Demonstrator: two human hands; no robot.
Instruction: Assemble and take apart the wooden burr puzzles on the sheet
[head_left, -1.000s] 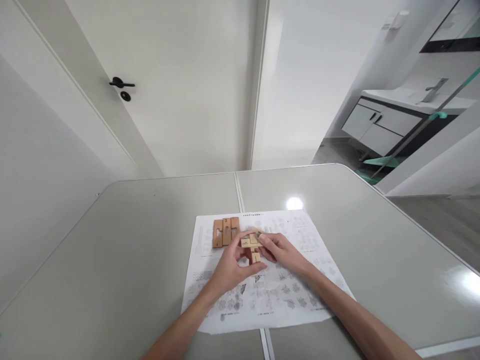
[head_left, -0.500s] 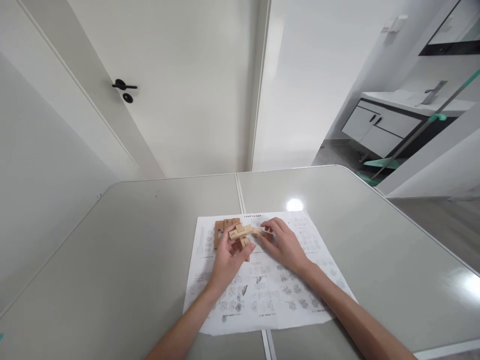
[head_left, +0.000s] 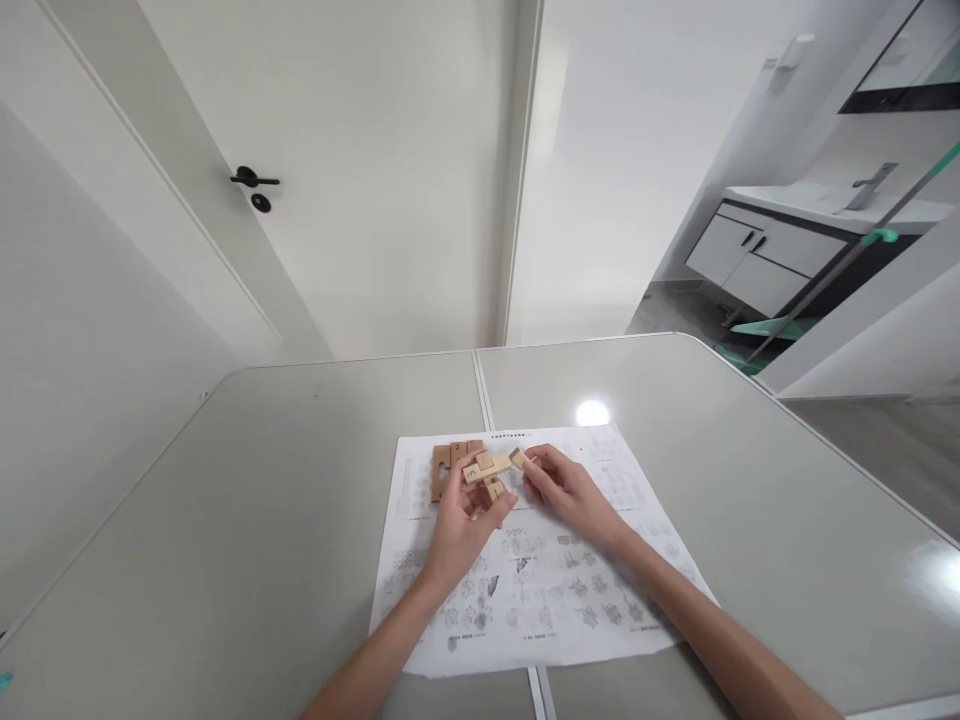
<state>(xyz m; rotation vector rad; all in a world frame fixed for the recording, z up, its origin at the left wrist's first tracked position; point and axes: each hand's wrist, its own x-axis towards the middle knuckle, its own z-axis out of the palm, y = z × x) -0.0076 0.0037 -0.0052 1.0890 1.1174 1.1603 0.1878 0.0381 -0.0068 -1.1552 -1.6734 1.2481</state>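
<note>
Tan blocks (head_left: 498, 465); white sheet (head_left: 577, 648), grey print (head_left: 598, 584).

Both hands (head_left: 459, 522) and forearms (head_left: 671, 592) are bare.

Black handle (head_left: 256, 181): left edge of the door (head_left: 390, 200)
Sink cabinet (head_left: 765, 250): well right of the door
Green-trimmed pole (head_left: 910, 194): right of the door

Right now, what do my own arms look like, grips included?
Your left forearm and right forearm are bare, with no sleeve, watch or bracelet in view. The left grip and right grip are ungloved; I cannot tell about rings.
</note>
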